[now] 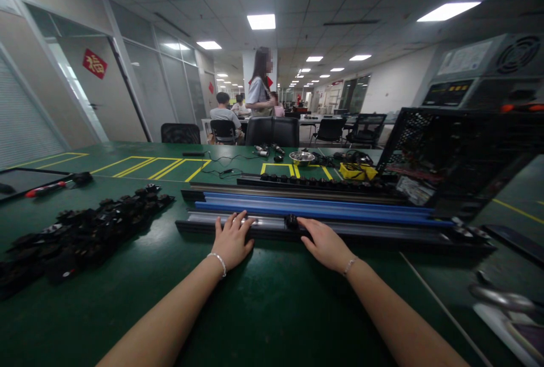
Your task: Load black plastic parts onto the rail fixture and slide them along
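Observation:
My left hand [232, 240] lies spread, palm down, over the left part of a long black rail [272, 235] with a shiny channel, its fingertips reaching across it. A small round black part [292, 221] sits in the rail's channel between my hands. My right hand [325, 242] is at the right of this part, index finger stretched out to its side and thumb apart near the rail's front edge. Whether that fingertip presses on the part is hard to tell. Behind the rail runs a long blue strip [323, 207], parallel to it.
Many small black parts [85, 231] lie heaped at the left on the green table [272, 310]. An open computer case [459, 157] stands at the right. Farther back are a metal bowl [301, 157], a yellow item [357, 171] and cables. People are in the background.

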Demonstrator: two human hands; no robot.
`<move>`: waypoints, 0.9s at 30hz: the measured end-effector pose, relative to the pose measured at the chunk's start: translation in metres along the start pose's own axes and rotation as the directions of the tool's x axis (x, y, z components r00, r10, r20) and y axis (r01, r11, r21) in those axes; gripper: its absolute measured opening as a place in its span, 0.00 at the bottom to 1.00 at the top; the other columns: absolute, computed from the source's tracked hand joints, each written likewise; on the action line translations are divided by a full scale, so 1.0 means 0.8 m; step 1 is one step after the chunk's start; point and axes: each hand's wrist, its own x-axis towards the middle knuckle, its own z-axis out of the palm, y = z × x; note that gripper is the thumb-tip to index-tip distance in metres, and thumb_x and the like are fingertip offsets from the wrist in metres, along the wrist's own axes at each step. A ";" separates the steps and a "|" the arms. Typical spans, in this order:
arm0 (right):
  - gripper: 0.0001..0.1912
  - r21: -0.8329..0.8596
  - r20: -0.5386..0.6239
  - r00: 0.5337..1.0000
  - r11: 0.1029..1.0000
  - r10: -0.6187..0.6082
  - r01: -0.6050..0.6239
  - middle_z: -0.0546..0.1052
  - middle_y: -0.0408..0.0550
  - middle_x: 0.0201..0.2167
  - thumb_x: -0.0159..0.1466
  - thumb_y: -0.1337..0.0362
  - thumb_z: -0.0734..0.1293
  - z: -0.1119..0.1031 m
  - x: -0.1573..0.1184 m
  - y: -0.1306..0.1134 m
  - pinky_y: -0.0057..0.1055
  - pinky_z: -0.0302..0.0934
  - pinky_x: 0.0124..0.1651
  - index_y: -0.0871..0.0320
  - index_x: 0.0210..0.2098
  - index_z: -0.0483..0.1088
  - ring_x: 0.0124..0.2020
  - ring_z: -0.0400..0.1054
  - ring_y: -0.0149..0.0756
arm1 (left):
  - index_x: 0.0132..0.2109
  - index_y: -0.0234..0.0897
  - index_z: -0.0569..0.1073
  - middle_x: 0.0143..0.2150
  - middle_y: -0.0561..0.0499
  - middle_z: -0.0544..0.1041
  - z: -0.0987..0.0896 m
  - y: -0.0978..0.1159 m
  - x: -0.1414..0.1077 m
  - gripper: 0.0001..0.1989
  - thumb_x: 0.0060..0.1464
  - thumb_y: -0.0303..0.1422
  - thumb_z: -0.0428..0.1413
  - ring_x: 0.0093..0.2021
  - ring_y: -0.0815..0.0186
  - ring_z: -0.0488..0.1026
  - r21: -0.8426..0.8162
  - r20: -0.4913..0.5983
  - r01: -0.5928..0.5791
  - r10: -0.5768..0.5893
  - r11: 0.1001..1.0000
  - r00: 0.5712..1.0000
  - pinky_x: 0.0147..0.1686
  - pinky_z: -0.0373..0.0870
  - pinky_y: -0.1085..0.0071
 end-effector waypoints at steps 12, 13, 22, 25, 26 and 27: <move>0.26 -0.062 0.065 0.998 0.998 0.015 -0.011 0.63 0.50 0.57 0.61 0.63 0.55 0.006 -0.002 -0.006 0.44 0.46 0.59 0.55 0.59 0.54 0.60 0.51 0.38 | 0.57 0.51 0.60 0.64 0.51 0.55 -0.003 0.002 0.000 0.26 0.49 0.38 0.51 0.63 0.52 0.48 0.006 0.020 0.005 -0.006 1.000 1.000 0.57 0.39 0.42; 0.26 -0.066 0.067 0.998 0.998 0.012 -0.008 0.62 0.50 0.58 0.61 0.63 0.55 0.007 -0.002 -0.007 0.45 0.45 0.59 0.55 0.59 0.54 0.60 0.50 0.38 | 0.57 0.52 0.61 0.64 0.51 0.55 -0.002 0.001 0.001 0.25 0.49 0.38 0.51 0.63 0.52 0.48 0.003 0.020 0.003 -0.003 1.000 1.000 0.57 0.39 0.42; 0.28 -0.157 0.070 0.997 0.987 -0.012 0.023 0.58 0.44 0.60 0.58 0.63 0.57 0.012 -0.001 -0.014 0.47 0.42 0.59 0.49 0.59 0.54 0.62 0.45 0.40 | 0.57 0.50 0.61 0.64 0.50 0.55 0.002 0.001 0.001 0.26 0.49 0.39 0.50 0.63 0.51 0.47 0.003 0.009 -0.015 0.015 1.000 1.000 0.56 0.38 0.39; 0.30 -0.193 0.066 0.998 0.981 -0.003 0.016 0.55 0.45 0.62 0.57 0.62 0.59 0.014 -0.001 -0.017 0.48 0.42 0.58 0.48 0.59 0.54 0.62 0.44 0.42 | 0.57 0.48 0.61 0.64 0.50 0.55 0.003 0.002 0.000 0.26 0.49 0.38 0.50 0.64 0.51 0.45 0.011 -0.004 -0.012 0.012 1.000 1.000 0.57 0.38 0.41; 0.30 -0.204 0.067 0.998 0.979 0.005 0.009 0.53 0.45 0.62 0.56 0.62 0.59 0.015 -0.001 -0.018 0.48 0.42 0.58 0.47 0.59 0.53 0.62 0.43 0.43 | 0.57 0.48 0.61 0.64 0.50 0.55 0.003 0.002 0.000 0.26 0.49 0.38 0.50 0.64 0.51 0.45 0.012 -0.007 -0.009 0.009 1.000 1.000 0.57 0.38 0.41; 0.31 -0.214 0.068 0.998 0.977 0.016 -0.001 0.52 0.46 0.63 0.56 0.62 0.60 0.015 -0.001 -0.019 0.48 0.43 0.57 0.46 0.59 0.53 0.63 0.42 0.44 | 0.57 0.48 0.60 0.64 0.50 0.55 0.003 0.002 0.000 0.26 0.49 0.38 0.50 0.64 0.51 0.44 0.012 -0.009 -0.009 0.009 1.000 1.000 0.57 0.38 0.41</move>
